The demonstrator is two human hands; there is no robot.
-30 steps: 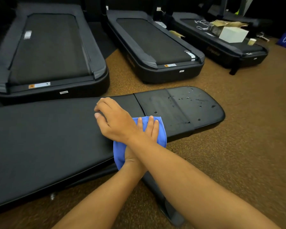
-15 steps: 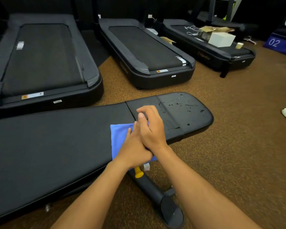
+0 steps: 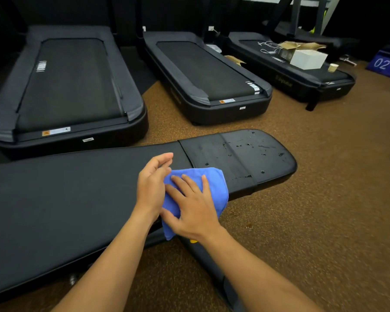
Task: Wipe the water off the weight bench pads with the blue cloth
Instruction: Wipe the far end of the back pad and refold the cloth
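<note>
right grip flat on blue cloth

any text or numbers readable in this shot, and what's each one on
"02": white numerals on the blue box at the far right.
Faint brand lettering on the side of the right treadmill: too blurred to read.
Orange and white warning stickers on the left treadmill and middle treadmill: too small to read.
Small white tags below those stickers: unreadable.
</note>
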